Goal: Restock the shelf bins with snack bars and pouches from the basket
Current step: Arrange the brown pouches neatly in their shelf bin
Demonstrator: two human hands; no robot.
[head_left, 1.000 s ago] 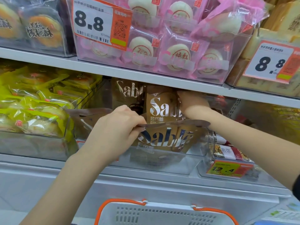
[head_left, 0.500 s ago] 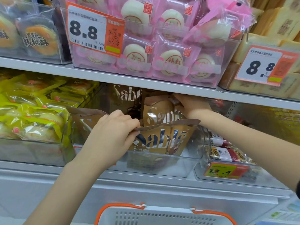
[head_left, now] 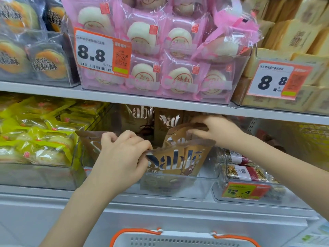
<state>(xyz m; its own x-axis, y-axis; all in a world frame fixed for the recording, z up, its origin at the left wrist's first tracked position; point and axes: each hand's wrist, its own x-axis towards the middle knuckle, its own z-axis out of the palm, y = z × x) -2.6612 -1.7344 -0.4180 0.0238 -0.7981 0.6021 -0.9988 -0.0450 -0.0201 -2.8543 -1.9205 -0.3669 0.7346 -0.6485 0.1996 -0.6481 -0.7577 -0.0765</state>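
Observation:
A clear shelf bin (head_left: 178, 188) on the middle shelf holds several brown and gold Sablé pouches. My left hand (head_left: 122, 157) pinches the top left edge of the front pouch (head_left: 175, 161), which stands upright at the bin's front. My right hand (head_left: 217, 131) grips the dark top edge of a second pouch (head_left: 176, 134) just behind it. More pouches (head_left: 138, 118) stand upright further back. The white basket (head_left: 178, 240) with orange handles shows at the bottom edge; its contents are hidden.
Yellow-wrapped pastries (head_left: 35, 136) fill the bin to the left. A bin of nut bars (head_left: 243, 170) with a 12.4 tag sits to the right. The shelf above (head_left: 142, 99) hangs low over the pouches and carries pink-wrapped cakes (head_left: 160, 56) and price tags.
My right hand has pulled forward from deep in the bin and now holds the second pouch's top edge, closer to the front. My left hand stays on the front pouch.

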